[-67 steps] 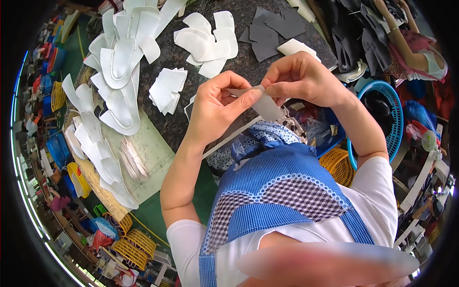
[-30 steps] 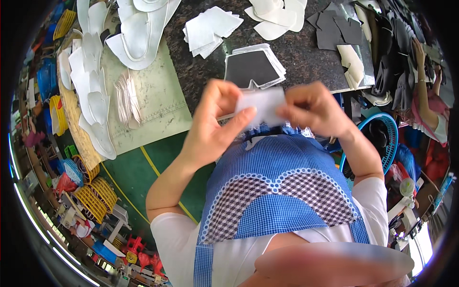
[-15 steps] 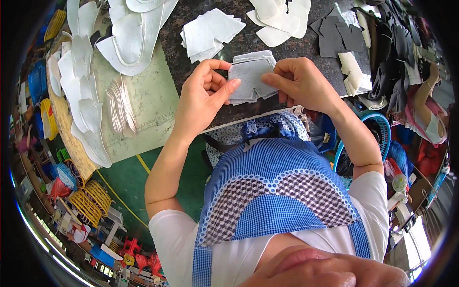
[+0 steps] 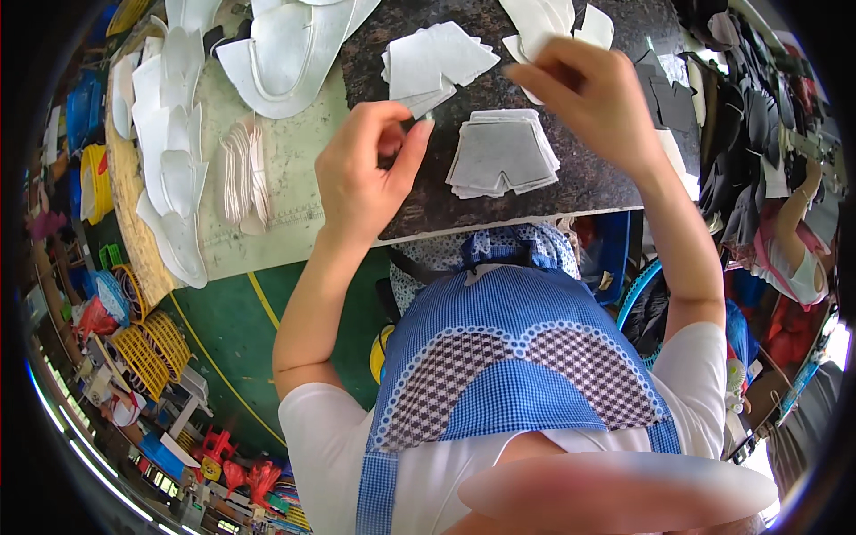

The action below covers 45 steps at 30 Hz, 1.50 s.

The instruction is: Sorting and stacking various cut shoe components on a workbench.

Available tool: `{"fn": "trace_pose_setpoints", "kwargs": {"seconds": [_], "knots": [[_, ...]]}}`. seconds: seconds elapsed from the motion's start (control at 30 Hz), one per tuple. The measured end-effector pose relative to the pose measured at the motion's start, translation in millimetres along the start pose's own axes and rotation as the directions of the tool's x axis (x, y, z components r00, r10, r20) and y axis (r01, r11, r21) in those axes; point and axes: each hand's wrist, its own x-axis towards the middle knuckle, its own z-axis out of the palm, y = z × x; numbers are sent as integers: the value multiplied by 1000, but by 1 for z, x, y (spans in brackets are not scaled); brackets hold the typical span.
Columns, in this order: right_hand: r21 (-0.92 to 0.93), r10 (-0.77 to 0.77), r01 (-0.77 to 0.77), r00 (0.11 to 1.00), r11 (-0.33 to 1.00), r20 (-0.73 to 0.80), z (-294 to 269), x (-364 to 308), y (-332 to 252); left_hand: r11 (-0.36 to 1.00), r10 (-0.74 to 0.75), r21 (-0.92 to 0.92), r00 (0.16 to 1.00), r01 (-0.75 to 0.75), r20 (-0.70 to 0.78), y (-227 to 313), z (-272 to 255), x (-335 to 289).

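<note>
A trapezoid stack of grey-white sheet pieces, each with a small notch in its near edge, lies on the dark tabletop between my hands. My left hand hovers left of it, fingers curled and thumb and index tips apart. Those fingertips overlap the near corner of a pale, loosely fanned stack of sheets; whether they touch it I cannot tell. My right hand is over the back right, in front of cream curved pieces. Motion blurs its fingers, so any hold is unclear.
Left on a pale green board lie a bundle of narrow cream strips, large white curved pieces and a row of white moulded shapes. Dark grey pieces lie at the right. Another person's arm shows at the far right.
Both hands have let go of the trapezoid stack, which now lies on the table. My right hand has moved up toward the cream pieces, my left toward the fanned stack. The whole view has shifted slightly.
</note>
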Motion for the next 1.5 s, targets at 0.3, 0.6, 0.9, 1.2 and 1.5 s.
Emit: {"fn": "trace_pose_setpoints", "kwargs": {"seconds": [0.3,0.6,0.9,1.2,1.5], "knots": [[-92,-309,321,943,943,126,49,50,39,962,164,192,975,-192,152,-9,2,-12],[-112,-325,306,901,946,-287,-12,-2,-10,1000,-18,-2,993,18,117,-9,0,-2],[135,-185,194,980,972,-75,11,-100,5,876,478,-103,819,-472,316,41,16,-13],[-514,33,-287,894,808,-447,-106,-105,114,903,423,-190,876,-385,233,49,23,10],[-661,64,-274,944,699,-324,-104,-101,126,812,575,-251,651,-526,495,95,108,66]]}}
